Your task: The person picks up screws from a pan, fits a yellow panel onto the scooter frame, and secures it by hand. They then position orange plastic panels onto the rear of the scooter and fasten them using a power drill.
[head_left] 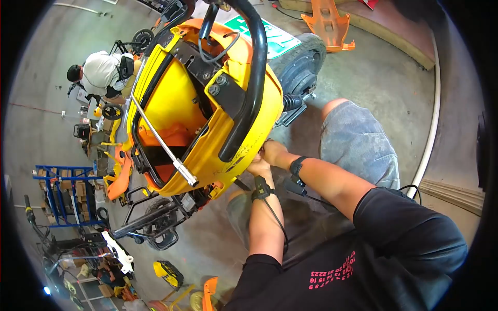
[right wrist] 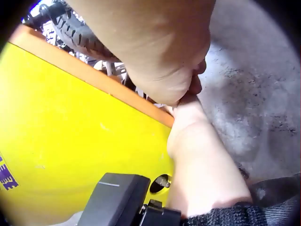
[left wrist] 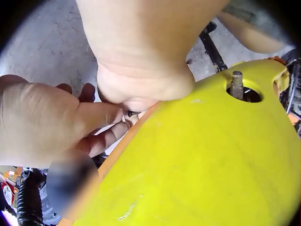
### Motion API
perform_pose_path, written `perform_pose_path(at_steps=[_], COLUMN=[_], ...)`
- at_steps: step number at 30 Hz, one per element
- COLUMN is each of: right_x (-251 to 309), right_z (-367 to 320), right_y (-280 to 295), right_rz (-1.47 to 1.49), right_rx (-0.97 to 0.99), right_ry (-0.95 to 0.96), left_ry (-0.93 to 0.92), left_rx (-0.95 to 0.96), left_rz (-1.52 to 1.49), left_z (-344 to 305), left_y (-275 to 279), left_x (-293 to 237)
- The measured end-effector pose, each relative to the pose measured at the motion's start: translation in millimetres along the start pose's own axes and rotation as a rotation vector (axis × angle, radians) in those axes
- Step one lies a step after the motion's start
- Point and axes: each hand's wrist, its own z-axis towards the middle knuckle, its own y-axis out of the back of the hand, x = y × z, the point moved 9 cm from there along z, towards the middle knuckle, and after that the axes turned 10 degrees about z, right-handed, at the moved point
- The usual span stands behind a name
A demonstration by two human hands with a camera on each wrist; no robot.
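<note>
In the head view, both hands meet at the lower edge of a yellow body shell (head_left: 244, 150) on a scooter-like vehicle. The right hand (head_left: 273, 152) overlaps the left hand (head_left: 258, 166) there. From the left wrist view, the right hand's thumb and finger pinch close on a small dark screw (left wrist: 133, 113), beside the shell's orange edge strip (left wrist: 124, 150). The left hand (left wrist: 141, 61) fills the top of that view, its fingers mostly hidden behind its heel. I cannot tell what they grip. A threaded stud (left wrist: 237, 84) stands in a round hole in the shell.
A long silver socket tool (head_left: 181, 170) lies across the shell's opening. The rear wheel (head_left: 306, 57) and an orange panel (head_left: 327, 23) are beyond. Another person (head_left: 104, 72) bends over parts at the far left, near a blue rack (head_left: 62, 194). A yellow-black case (head_left: 168, 273) lies on the floor.
</note>
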Motion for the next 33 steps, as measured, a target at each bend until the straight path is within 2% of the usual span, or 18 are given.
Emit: perform_pose_path(at_steps=[2,8,10,12,14,18,20,22,23,24,25,26,27,28,29,30,32,33], right_x=[-0.1,1.0,6.1,0.3,1.9,10.7,5.9,-6.8,-16.3,-27.0,-23.7,-18.0,-20.2,-25.2,-33.6,-46.0,-13.7,-11.1], right_z=[3.1,-0.9,-2.9,-2.4,-4.3,-2.4,-4.0,-3.6,-5.2,-5.3,-13.9,-18.6,-27.9,-38.5,-33.4,-31.2,-60.8,-60.9], right_y=[-3.9,-7.6,-6.2,-4.0,3.1,13.2,15.3,12.6,15.9,25.3,38.9,55.7,65.5,71.0,72.5,75.4,102.9,109.5], right_rz=[-0.02,-0.003,-0.026,-0.074,-0.029,-0.012,0.073,0.111,0.114,0.113,0.046,0.041,0.211,0.384,0.491,0.49,0.777,0.864], right_rx=[0.036,-0.032,-0.029,-0.003,-0.004,0.031,-0.007,0.012,-0.007,-0.033,0.092,0.082,0.062,0.037,-0.076,-0.094,-0.179,-0.24], right_ry=[-0.063,-0.109,0.035,-0.031,0.01,0.016,-0.065,-0.149,-0.231,-0.313,-0.391,-0.403,-0.518,-0.626,-0.638,-0.635,-0.551,-0.455], left_ry=[0.03,0.132,-0.027,0.101,0.14,0.096,0.082,0.071,0.036,-0.025,-0.088,-0.152,-0.164,-0.175,-0.185,-0.194,-0.016,-0.057], left_rx=[0.064,0.06,0.065,0.018,-0.009,-0.06,-0.133,-0.126,-0.049,-0.135,-0.221,-0.305,-0.207,-0.177,-0.146,-0.115,-0.052,-0.143], left_rz=[0.012,-0.098,0.231,0.04,-0.093,-0.069,-0.072,-0.019,-0.094,-0.115,-0.13,-0.139,-0.275,-0.303,-0.331,-0.359,-0.567,-0.483], left_z=[-13.4,-6.6,-9.6,-13.1,-4.3,-7.9,-9.0,7.9,18.9,13.7,6.7,-1.7,18.8,21.8,24.3,26.6,18.9,14.8], left_y=[-21.0,9.8,-4.3,-14.9,5.6,-6.9,0.8,41.9,48.4,35.8,21.2,5.0,31.4,28.3,24.2,20.1,5.8,8.2], left_x=[3.3,8.1,-2.2,6.3,8.9,6.8,4.4,-1.6,-7.7,-7.8,-7.8,-7.5,-14.6,-16.5,-18.4,-20.2,-11.3,-13.7])
